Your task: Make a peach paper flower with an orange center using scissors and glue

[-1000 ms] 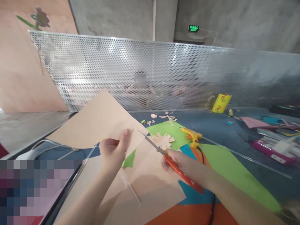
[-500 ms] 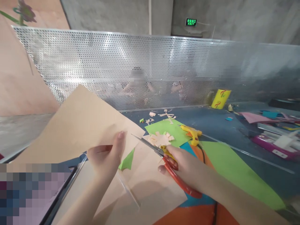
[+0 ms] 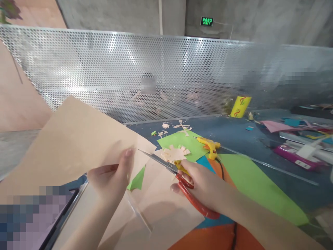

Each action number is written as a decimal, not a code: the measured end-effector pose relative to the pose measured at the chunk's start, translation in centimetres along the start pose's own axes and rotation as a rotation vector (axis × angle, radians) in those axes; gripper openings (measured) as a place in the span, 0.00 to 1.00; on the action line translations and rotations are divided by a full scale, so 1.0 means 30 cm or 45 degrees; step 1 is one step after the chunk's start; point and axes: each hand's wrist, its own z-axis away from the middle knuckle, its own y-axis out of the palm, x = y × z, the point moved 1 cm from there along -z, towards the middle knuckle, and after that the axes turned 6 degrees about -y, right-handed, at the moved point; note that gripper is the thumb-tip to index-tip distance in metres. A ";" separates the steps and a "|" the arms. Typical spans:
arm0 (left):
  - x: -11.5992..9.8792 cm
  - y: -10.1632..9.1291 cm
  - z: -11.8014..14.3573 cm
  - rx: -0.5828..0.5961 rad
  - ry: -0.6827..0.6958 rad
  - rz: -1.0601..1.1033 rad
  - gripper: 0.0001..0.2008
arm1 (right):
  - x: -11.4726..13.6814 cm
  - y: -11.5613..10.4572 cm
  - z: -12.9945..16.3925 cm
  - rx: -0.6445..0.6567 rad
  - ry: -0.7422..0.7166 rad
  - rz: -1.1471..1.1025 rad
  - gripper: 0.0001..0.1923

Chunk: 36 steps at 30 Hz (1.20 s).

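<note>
Between thumb and fingers, my left hand (image 3: 111,173) pinches a large cream sheet of paper (image 3: 78,135), raised and tilted above the table. My right hand (image 3: 197,180) grips scissors (image 3: 169,166) with red and yellow handles. Their blades look nearly closed and point left, the tips close to the edge of the held sheet. Below lies another cream sheet (image 3: 166,208), with a green paper scrap (image 3: 137,179) and a clear thin stick (image 3: 139,213) on it. Just past the scissors sits a fringed, flower-like cream paper piece (image 3: 174,152) on a green sheet (image 3: 191,136).
A yellow glue gun (image 3: 210,146) with a black cord lies right of centre. Green (image 3: 255,180) and orange paper (image 3: 215,238) spread beside my right arm. Further right are a purple tool (image 3: 299,158) and a yellow roll (image 3: 240,107). A perforated metal screen (image 3: 156,62) borders the table; people sit behind it.
The view has shifted slightly to the right. My hands keep nearly the same pose, with the sheet in the left and the scissors in the right.
</note>
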 end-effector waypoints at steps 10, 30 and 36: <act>-0.011 0.001 -0.003 -0.059 0.071 -0.020 0.16 | -0.027 0.008 -0.007 0.136 -0.066 -0.192 0.16; 0.017 0.006 -0.011 -0.014 0.179 0.010 0.21 | -0.045 0.013 -0.005 0.119 -0.101 -0.157 0.17; 0.012 0.003 -0.009 -0.020 0.177 -0.006 0.17 | -0.037 0.013 -0.005 0.119 -0.076 -0.130 0.18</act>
